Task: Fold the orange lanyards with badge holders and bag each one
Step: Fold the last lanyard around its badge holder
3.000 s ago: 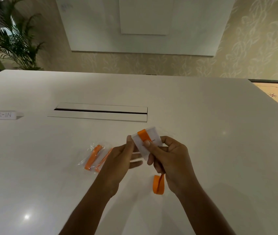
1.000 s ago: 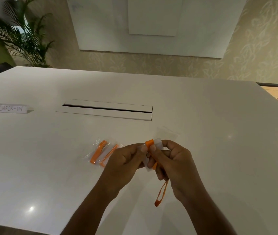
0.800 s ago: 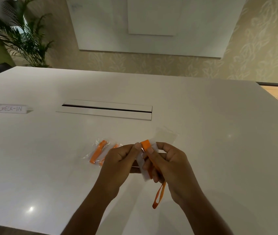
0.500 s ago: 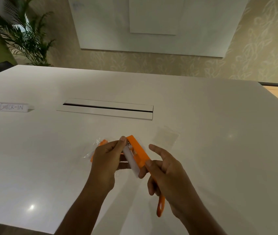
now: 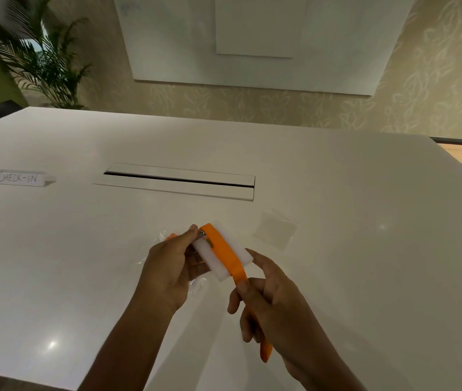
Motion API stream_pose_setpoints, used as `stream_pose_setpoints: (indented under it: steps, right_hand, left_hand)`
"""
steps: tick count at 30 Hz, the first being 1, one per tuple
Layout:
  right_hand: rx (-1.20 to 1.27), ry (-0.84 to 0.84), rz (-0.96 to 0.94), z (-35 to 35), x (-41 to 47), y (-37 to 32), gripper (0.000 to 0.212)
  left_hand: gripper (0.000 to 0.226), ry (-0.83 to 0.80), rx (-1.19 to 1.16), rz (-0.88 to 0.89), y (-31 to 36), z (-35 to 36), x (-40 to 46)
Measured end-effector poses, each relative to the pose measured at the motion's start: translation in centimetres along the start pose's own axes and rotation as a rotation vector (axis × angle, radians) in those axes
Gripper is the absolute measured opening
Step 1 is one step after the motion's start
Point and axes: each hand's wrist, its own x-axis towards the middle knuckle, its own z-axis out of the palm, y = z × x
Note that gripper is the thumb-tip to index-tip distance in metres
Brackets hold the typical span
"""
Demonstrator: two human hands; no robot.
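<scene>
L hand (image 5: 173,266) pinches the badge holder (image 5: 225,253) at its clip, R hand (image 5: 275,309) grips the orange strap (image 5: 225,253), which I think should be pulled flat & tight across before wrapping.

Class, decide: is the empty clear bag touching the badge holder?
Apart. The head view shows bare table between the bag and the badge holder held in the left hand.

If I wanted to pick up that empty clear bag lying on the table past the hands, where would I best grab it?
The clear bag lies flat on the white table, so there is nothing to wrap fingers round. I would probably come from above at its near edge, slide a fingertip under a corner, and pinch there. Both hands are busy with the orange lanyard, so one must let go first.
</scene>
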Motion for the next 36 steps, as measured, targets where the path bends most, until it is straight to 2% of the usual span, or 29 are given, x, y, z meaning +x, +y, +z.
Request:
stream_pose_setpoints:
  steps: [7,11,14,18,22,24,28,30,33,36]
  right_hand:
    - [0.012,0.029,-0.167,-0.1,0.2,-0.7,0.053]
    - [0.036,0.045,-0.251,-0.3,0.3,-1.2,0.028]
    - [0.044,0.072,-0.293,-0.3,0.5,-1.5,0.013]
    - [0.041,0.134,-0.318,-0.3,1.0,-1.5,0.003]
    - [0.059,0.201,-0.271,-0.5,1.1,-1.4,0.023]
    - [0.078,0.214,-0.234,-0.6,1.1,-1.4,0.029]
    - [0.034,0.268,-0.173,-0.9,1.6,-0.7,0.005]
    - [0.026,0.271,-0.145,-0.9,1.8,-0.3,0.004]
    - [0.033,0.25,-0.132,-0.8,1.8,-0.3,0.007]
    - [0.013,0.244,-0.089,-0.7,2.0,-0.4,0.025]
  left_hand:
    - [0.007,-0.084,-0.143,-0.165,-1.1,0.6,-0.6]
    - [0.014,-0.125,-0.2,-0.256,-1.4,0.5,-0.9]
    - [0.016,-0.224,-0.201,-0.285,-1.8,0.6,-1.2]
    - [0.025,-0.433,-0.129,-0.273,-2.4,0.5,-1.9]
    - [0.047,-0.605,0.252,-0.258,-2.8,0.1,-2.4]
    - [0.057,-0.552,0.314,-0.23,-3.1,0.3,-2.7]
    - [0.075,-0.423,0.237,-0.1,-3.2,0.8,-3.3]
    - [0.065,-0.383,0.279,0.01,-3.4,0.9,-3.2]
    - [0.049,-0.43,0.426,0.145,-3.6,1.0,-3.0]
    - [0.043,-0.376,0.403,0.159,-4.0,0.8,-2.3]
